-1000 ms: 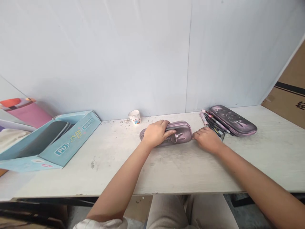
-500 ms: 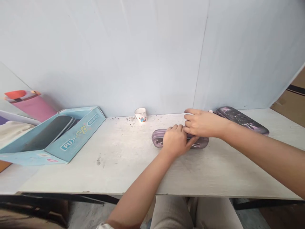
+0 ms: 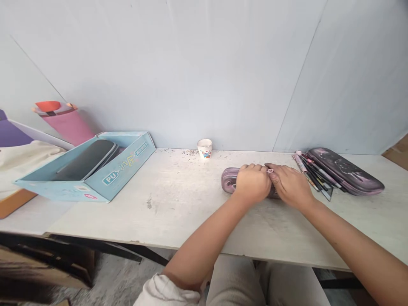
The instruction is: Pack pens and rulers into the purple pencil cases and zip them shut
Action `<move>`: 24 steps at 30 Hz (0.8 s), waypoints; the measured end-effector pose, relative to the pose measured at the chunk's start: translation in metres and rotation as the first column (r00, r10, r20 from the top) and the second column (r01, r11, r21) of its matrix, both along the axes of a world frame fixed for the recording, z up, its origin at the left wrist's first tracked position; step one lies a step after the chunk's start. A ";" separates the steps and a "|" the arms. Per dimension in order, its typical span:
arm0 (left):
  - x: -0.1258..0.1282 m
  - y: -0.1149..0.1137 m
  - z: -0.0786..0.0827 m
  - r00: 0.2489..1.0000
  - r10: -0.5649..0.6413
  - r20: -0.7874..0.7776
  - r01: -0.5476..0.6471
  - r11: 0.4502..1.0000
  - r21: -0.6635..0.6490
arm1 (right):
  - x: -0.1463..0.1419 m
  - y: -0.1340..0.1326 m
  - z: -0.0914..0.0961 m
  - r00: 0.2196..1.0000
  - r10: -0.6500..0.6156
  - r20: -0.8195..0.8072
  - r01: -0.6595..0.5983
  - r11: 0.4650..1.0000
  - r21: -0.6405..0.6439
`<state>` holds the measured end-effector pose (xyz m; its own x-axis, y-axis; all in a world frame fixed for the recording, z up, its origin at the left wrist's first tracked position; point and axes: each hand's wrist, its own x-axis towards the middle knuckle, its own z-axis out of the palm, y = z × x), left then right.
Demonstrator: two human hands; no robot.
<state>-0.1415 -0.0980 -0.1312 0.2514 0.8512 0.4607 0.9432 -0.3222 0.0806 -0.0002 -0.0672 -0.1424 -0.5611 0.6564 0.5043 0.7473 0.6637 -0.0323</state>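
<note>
Right of the middle of the tabletop (image 3: 178, 204), toward its far half, sits the pencil case (image 3: 228, 181), dark with a purple sheen; its left end shows past my fingers, ribbed along the upper edge. Too much of it is covered for me to tell whether it stands fully on its long side or leans. My left hand (image 3: 253, 182) is closed over its middle, gripping it from above. My right hand (image 3: 291, 185) is closed narrow around its right part, thumb beside a small pale pink piece (image 3: 270, 171); I cannot tell whether I am pinching that piece or only touching it.

For work this close, I judge the left hand should press firmly down so the case cannot skid or roll, while the right works lightly along the ribbed edge, pulling in line with it rather than upward. Fingertips this near each other could get in one another's way, so a little space between them should help.

Just right of my right hand lie some pens (image 3: 314, 172), with a second pencil case (image 3: 346, 172) beside them. Farther left, near the wall (image 3: 204, 76), stands a paper cup (image 3: 205, 149); at the left is an open blue box (image 3: 127, 170).
</note>
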 end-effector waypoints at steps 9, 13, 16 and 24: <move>-0.091 -0.028 -0.021 0.626 0.291 0.723 -0.103 0.950 -0.294 | -0.013 0.004 -0.007 0.997 -0.063 0.051 0.053 0.983 0.178; -0.085 -0.033 -0.030 0.254 0.415 0.874 -0.020 0.905 -0.424 | -0.010 0.004 -0.005 0.999 -0.034 0.008 0.033 0.993 0.115; -0.066 -0.025 -0.001 0.275 0.338 0.900 -0.063 0.941 -0.334 | -0.003 0.007 -0.002 0.998 -0.011 -0.066 0.009 0.999 -0.032; 0.042 0.011 0.102 0.942 -0.009 0.337 -0.017 0.997 0.073 | 0.035 0.011 0.024 0.744 0.139 -0.654 -0.378 0.894 -0.240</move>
